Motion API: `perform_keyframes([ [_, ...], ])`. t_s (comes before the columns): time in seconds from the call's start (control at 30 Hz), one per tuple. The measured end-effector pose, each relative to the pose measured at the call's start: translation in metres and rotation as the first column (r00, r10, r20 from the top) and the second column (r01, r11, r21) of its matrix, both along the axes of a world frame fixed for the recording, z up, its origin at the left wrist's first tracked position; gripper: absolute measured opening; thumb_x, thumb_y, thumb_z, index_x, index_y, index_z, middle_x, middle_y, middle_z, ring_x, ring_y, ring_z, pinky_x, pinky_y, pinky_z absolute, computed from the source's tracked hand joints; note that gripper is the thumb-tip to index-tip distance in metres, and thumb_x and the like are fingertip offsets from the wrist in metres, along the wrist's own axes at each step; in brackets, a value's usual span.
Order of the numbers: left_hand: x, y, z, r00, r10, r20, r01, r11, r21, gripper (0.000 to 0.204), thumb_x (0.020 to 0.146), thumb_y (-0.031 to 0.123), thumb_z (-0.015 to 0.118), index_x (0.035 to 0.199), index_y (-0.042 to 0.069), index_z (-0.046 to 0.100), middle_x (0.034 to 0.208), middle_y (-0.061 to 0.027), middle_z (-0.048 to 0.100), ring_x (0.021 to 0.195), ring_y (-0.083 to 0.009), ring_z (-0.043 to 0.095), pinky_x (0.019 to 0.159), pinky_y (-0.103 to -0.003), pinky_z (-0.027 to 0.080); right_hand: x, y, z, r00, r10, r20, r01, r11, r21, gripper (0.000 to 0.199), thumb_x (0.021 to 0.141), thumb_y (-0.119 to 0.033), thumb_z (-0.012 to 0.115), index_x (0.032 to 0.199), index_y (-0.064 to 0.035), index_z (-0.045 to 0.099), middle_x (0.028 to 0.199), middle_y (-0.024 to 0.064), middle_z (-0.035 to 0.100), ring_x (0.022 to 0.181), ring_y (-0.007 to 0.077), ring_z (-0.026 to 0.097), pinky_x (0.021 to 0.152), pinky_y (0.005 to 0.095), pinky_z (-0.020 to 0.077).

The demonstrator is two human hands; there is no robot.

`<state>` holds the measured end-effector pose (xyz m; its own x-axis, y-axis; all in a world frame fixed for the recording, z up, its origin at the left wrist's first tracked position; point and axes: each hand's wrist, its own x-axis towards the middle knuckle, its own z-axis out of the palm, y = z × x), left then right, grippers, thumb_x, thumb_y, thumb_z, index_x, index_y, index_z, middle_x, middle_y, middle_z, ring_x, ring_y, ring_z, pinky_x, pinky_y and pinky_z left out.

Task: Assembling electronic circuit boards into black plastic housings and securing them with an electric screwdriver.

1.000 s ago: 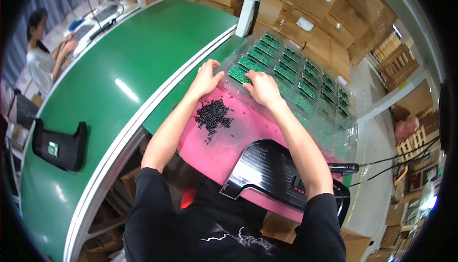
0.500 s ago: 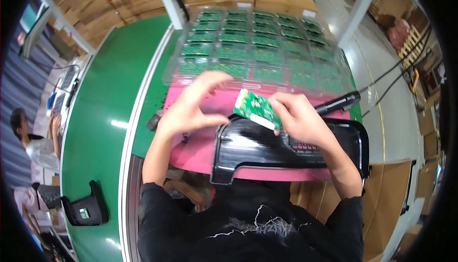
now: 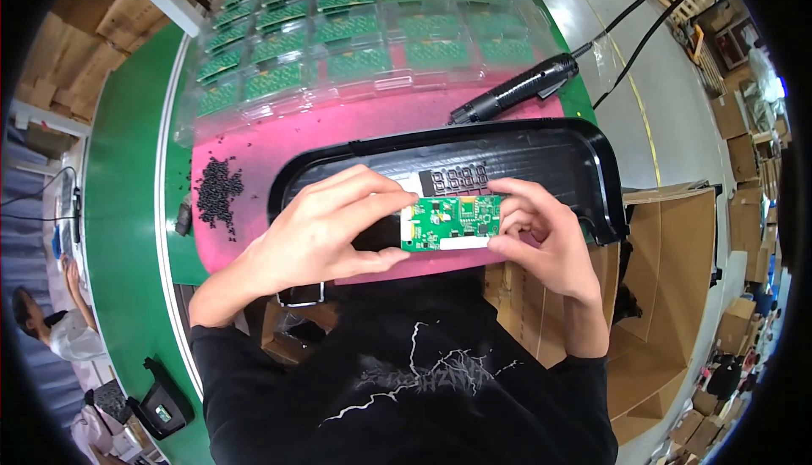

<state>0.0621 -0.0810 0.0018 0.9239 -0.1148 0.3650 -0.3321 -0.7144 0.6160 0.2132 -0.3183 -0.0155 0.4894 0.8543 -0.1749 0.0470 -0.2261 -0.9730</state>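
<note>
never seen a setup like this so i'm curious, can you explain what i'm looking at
No robot here: these are a person's bare hands, seen from above by a fisheye camera on their head, which bends straight edges. The left hand and right hand hold a flat, green rectangular circuit board by its ends. On the flat pink mat lie a curved black plastic shell and a heap of tiny black parts. Beyond the shell are a black cylindrical corded tool and clear plastic tray compartments with green boards.

A black short-sleeved shirt (image 3: 397, 414) bears white lightning streaks (image 3: 415, 346).
</note>
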Motion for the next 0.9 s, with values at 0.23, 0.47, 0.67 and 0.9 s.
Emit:
perform_keyframes([
  [0.23,0.023,0.001,-0.023,0.978,0.032,-0.208,-0.036,0.999,-0.019,0.050,0.066,0.015,0.082,0.109,-0.003,0.063,0.096,-0.0144,0.065,0.087,-0.0270,0.064,0.078,-0.035,0.053,0.026,-0.003,-0.022,0.988,0.007,0.157,-0.013,0.999,0.037,0.052,0.069,0.001,0.079,0.117,0.0008,0.059,0.089,0.0050,0.063,0.079,0.0084,0.057,0.068,0.0227,0.0443],
  [0.47,0.051,0.007,-0.053,0.906,0.101,-0.412,-0.130,0.991,-0.042,0.047,0.066,0.017,0.081,0.103,-0.002,0.058,0.082,-0.0099,0.056,0.074,-0.0208,0.057,0.070,-0.033,0.050,0.058,0.019,-0.048,0.812,0.038,0.582,-0.082,0.995,0.050,0.045,0.066,-0.011,0.079,0.107,-0.0019,0.063,0.111,0.0113,0.057,0.104,0.0274,0.055,0.094,0.0355,0.0425],
  [0.67,0.051,0.006,-0.059,0.898,0.133,-0.419,-0.153,0.988,-0.013,0.048,0.068,0.019,0.079,0.105,0.000,0.056,0.081,-0.0081,0.051,0.071,-0.0220,0.055,0.067,-0.035,0.047,0.060,0.018,-0.051,0.794,0.065,0.605,-0.079,0.997,-0.003,0.047,0.064,-0.008,0.078,0.109,-0.0022,0.063,0.112,0.0096,0.057,0.106,0.0277,0.054,0.095,0.0369,0.0422],
  [0.9,0.051,0.005,-0.064,0.879,0.153,-0.452,-0.153,0.988,0.038,0.049,0.070,0.023,0.079,0.107,0.002,0.056,0.085,-0.0086,0.055,0.076,-0.0253,0.059,0.070,-0.037,0.048,0.058,0.020,-0.053,0.780,0.065,0.622,-0.058,0.998,-0.032,0.049,0.063,-0.007,0.078,0.110,-0.0031,0.063,0.112,0.0097,0.057,0.106,0.0277,0.055,0.094,0.0375,0.0428],
])
